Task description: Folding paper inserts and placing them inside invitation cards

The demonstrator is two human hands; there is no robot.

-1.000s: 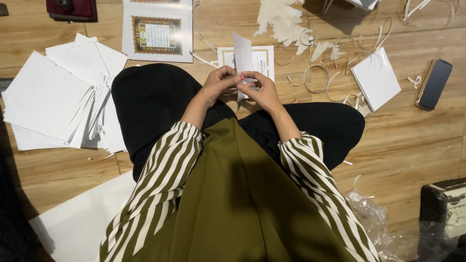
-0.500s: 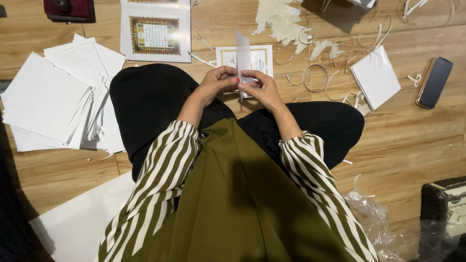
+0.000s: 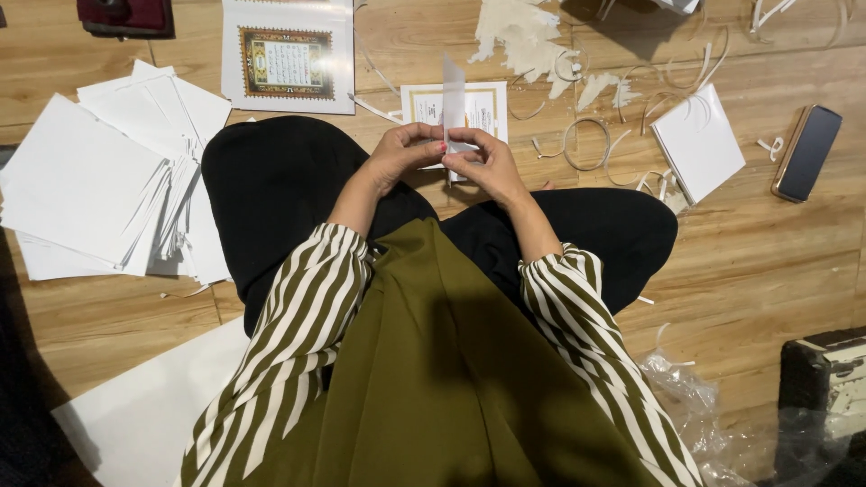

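Barely shifted since before, the left hand (image 3: 397, 155) and right hand (image 3: 485, 165) pinch an upright white paper strip (image 3: 452, 93), fingers closed on its lower end.

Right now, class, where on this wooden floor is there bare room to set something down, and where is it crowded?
Bare boards lie between the black phone and the dark case, and below the stack of white sheets. It is crowded beyond the hands, left hand and right hand: curled white paper strips and torn scraps.

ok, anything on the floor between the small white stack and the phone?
Head view: one small curled paper scrap lies between white stack and phone.
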